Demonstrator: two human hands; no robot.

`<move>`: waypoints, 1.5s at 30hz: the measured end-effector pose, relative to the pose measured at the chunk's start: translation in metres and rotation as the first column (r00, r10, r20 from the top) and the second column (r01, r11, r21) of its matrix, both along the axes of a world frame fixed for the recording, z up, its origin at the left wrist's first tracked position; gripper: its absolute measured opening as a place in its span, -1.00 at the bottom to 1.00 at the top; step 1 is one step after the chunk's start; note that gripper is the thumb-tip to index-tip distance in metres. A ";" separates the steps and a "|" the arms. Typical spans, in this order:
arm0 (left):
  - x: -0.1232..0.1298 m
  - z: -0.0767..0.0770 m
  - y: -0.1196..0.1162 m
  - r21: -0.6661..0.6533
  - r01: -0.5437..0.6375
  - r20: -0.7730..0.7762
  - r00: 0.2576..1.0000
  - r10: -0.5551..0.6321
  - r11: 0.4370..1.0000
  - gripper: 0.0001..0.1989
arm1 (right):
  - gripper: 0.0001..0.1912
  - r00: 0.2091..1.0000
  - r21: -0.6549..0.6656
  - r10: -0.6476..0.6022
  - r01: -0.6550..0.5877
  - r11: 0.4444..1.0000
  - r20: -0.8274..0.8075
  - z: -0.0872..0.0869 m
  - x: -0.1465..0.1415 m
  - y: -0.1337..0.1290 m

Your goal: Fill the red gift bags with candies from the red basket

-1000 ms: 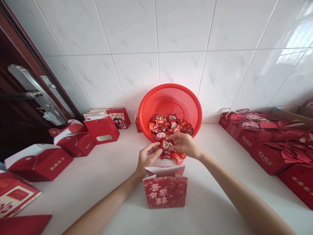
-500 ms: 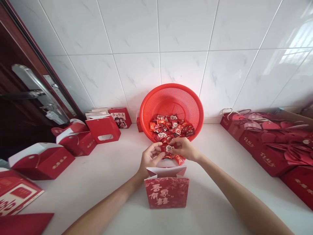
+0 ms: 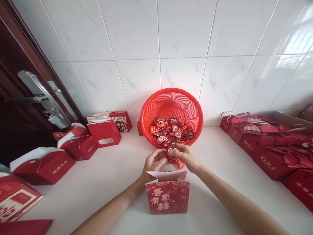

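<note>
In front of the tilted red plastic basket (image 3: pixel 197 107), my right hand (image 3: pixel 188 157) pinches a red wrapped candy (image 3: pixel 172 149) with a pale printed label. My left hand (image 3: pixel 154 160) is closed at the left side of the same candy, its fingertips touching the red wrapper. Below the two hands, an orange-red wrapped candy (image 3: pixel 180 163) rests on the counter. Nearest to me stands an upright red paper gift bag (image 3: pixel 168 199) with pale lettering, its top open. Many wrapped candies (image 3: pixel 168 129) lie heaped inside the basket and at its lower rim.
Folded red gift boxes (image 3: pixel 45 168) and a red bag with a window (image 3: pixel 104 130) line the left side. Rows of red boxes with handles (image 3: pixel 266 160) fill the right. Tiled wall (image 3: pixel 181 32) rises behind; a dark door (image 3: pixel 14 124) with a metal handle is at left.
My right hand has shifted slightly right and down with the candy, its label turning. My left fingers have drawn a little lower. The whole view has tipped slightly upward.
</note>
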State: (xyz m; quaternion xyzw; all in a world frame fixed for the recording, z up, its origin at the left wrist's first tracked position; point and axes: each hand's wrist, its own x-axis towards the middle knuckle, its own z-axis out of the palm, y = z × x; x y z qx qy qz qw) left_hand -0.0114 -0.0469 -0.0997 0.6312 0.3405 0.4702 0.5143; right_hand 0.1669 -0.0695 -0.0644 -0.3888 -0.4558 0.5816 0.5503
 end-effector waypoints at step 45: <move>0.040 0.066 0.146 0.562 0.265 -0.656 0.720 0.227 0.784 -0.57 | -0.78 0.944 -0.136 0.064 -0.113 0.984 -0.325 -0.037 -0.005 -0.041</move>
